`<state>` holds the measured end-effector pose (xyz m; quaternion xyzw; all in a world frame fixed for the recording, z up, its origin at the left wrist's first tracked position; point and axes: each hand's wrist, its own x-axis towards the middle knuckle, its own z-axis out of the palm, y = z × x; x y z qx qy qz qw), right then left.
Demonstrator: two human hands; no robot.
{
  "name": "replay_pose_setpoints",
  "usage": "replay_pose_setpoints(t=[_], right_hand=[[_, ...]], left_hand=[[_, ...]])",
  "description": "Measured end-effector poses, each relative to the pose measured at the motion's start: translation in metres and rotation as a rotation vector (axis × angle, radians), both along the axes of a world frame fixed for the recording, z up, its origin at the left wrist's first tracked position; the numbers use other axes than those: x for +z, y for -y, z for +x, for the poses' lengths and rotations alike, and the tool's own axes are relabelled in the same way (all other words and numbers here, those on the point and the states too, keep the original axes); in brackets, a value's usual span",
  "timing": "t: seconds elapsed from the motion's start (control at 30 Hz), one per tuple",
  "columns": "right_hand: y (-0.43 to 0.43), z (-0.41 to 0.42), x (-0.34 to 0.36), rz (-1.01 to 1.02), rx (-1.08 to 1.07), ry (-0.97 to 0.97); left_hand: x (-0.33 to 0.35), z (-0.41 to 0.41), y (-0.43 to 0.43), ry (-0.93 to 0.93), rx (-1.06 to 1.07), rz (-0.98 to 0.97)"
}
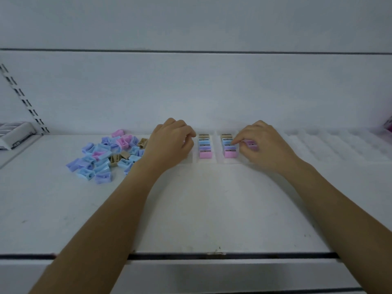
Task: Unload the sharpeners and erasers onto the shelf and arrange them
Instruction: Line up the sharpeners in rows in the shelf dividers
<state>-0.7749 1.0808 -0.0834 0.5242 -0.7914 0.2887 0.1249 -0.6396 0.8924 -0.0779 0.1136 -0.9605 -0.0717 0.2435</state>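
A loose heap of small blue, purple, pink and tan sharpeners (pixel 107 157) lies on the white shelf (pixel 191 209) at the left. Two neat rows of sharpeners, one row (pixel 204 145) and a second row (pixel 229 145), stand in a clear divider tray near the back wall. My left hand (pixel 169 145) hovers with curled fingers just left of the first row; whether it holds anything is hidden. My right hand (pixel 261 145) pinches a pink sharpener (pixel 251 144) beside the second row, its index fingertip touching that row.
The clear divider tray continues to the right with several bare slots (pixel 331 145). A white box (pixel 14 132) sits at the far left beside a slotted upright. A pink package (pixel 389 124) shows at the right edge. The shelf's front edge (pixel 191 256) runs below my forearms.
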Motion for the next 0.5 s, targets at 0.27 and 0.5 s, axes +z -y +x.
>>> replay_pose_setpoints(t=[0.27, 0.5], right_hand=[[0.002, 0.003, 0.015, -0.082, -0.057, 0.016], [0.025, 0.023, 0.049, -0.013, -0.07, 0.009]], left_hand=[[0.019, 0.01, 0.012, -0.102, 0.038, 0.067], [0.047, 0.037, 0.059, -0.048, -0.033, -0.034]])
